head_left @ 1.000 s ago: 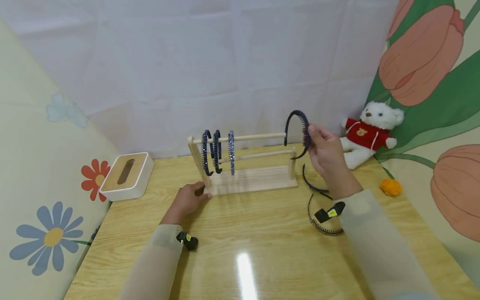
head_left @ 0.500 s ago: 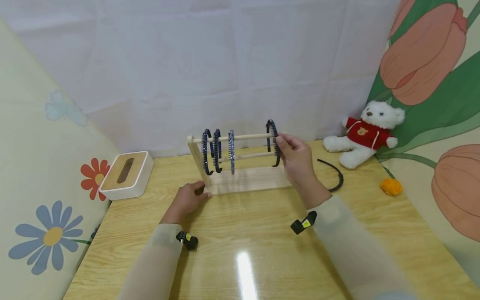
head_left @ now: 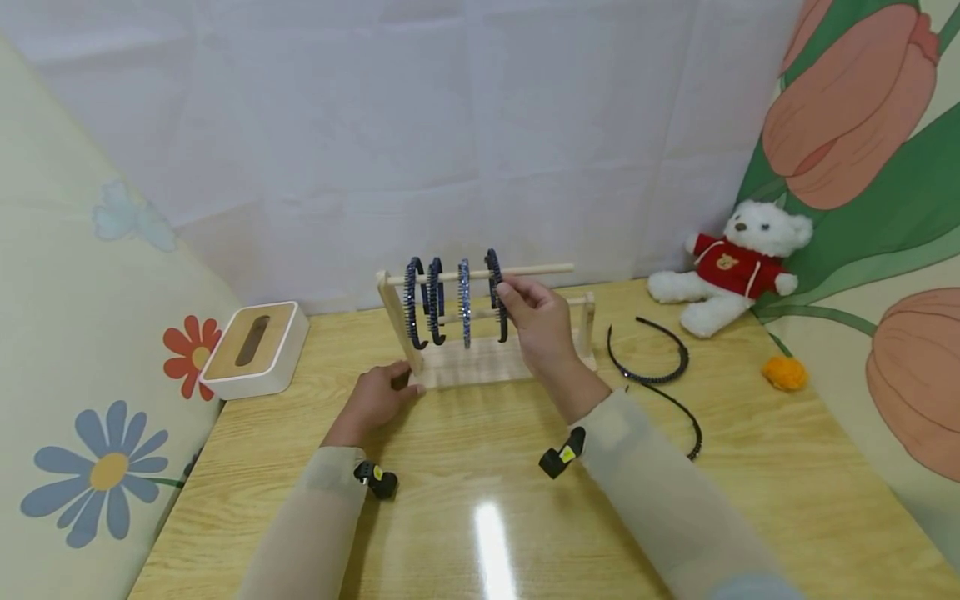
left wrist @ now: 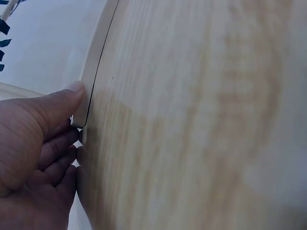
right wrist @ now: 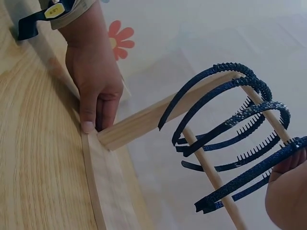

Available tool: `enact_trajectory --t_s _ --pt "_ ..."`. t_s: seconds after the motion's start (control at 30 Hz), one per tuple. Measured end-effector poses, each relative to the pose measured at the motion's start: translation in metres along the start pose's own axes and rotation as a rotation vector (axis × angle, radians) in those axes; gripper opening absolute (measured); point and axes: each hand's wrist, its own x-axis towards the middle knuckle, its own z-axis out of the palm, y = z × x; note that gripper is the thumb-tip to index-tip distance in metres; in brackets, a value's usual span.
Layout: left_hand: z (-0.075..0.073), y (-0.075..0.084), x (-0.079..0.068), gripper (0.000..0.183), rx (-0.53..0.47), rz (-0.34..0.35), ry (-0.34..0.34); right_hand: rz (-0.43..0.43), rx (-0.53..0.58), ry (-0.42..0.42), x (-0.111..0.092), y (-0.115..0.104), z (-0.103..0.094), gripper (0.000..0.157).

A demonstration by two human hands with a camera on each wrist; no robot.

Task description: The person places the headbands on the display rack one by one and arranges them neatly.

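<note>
Right hand [right wrist: 289, 195] partly outside right-wrist view

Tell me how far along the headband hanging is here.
Done: three headbands hang on the upper rod of the rack. In hand: the right hand pinches a fourth headband over that rod; the left hand holds the base. Apparently remaining: two headbands lying on the table beside the rack.

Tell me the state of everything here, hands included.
Wooden rack, standing
Left hand, gripping the rack's base
Three headbands, hanging on the rack
Right hand, pinching a fourth headband over the upper rod
Two loose headbands, lying on the table
Teddy bear, sitting
Slotted box, wooden lid on
Orange item, resting on the table
</note>
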Motion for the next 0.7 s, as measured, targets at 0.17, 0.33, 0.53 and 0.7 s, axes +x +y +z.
enact_trajectory --t_s 0.17,0.33,0.53,0.7 --pt "0.0007 -0.0013 0.0006 0.063 0.003 0.002 -0.004 0.009 0.011 -0.004 -0.0011 0.0019 0.0029 0.022" --pt "0.0006 -0.0022 0.0014 0.064 -0.004 0.002 -0.008 0.016 0.021 -0.003 -0.0006 0.0026 0.0032 0.022" --pt "0.0011 -0.0025 0.0013 0.065 -0.012 -0.012 -0.023 0.019 0.042 -0.001 -0.0021 0.0014 0.003 0.022" --pt "0.0003 -0.0022 0.0005 0.065 -0.026 -0.008 -0.021 0.022 0.054 -0.011 -0.0031 -0.0003 0.0034 0.023"
